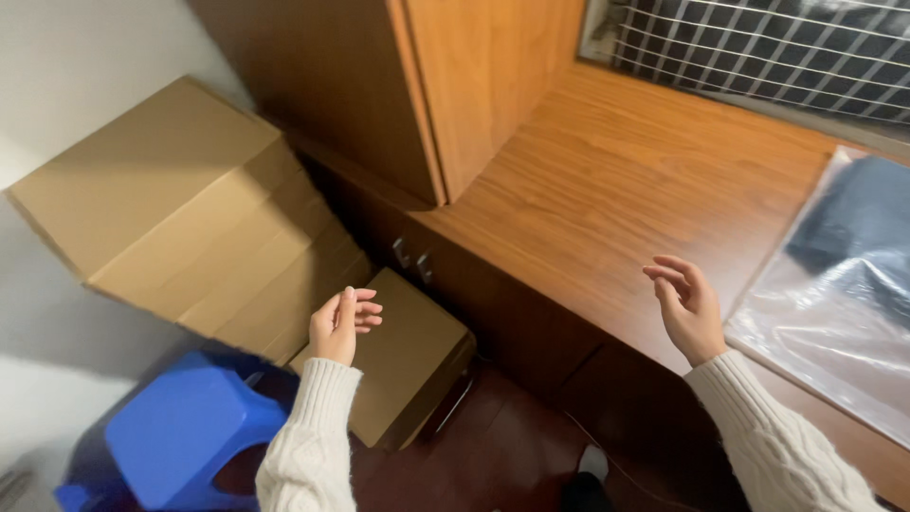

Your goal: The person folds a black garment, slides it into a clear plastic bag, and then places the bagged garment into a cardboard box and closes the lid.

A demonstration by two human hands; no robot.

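While nothing is grasped, the left hand [339,324], fingers loosely curled, is held above the small cardboard box [409,356]; the right hand [687,308], released, is held over the worktop [588,190] edge.

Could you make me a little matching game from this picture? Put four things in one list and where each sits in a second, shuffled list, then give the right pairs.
Things:
1. big cardboard box
2. blue plastic stool
3. clear plastic bag
4. small cardboard box

Places:
A. on the floor at the lower left
B. lying on the wooden counter at the right
C. tilted against the white wall, upper left
D. on the floor just behind the left hand

Pairs: 1-C, 2-A, 3-B, 4-D

Both hands are empty; the right hand is raised over the counter edge.
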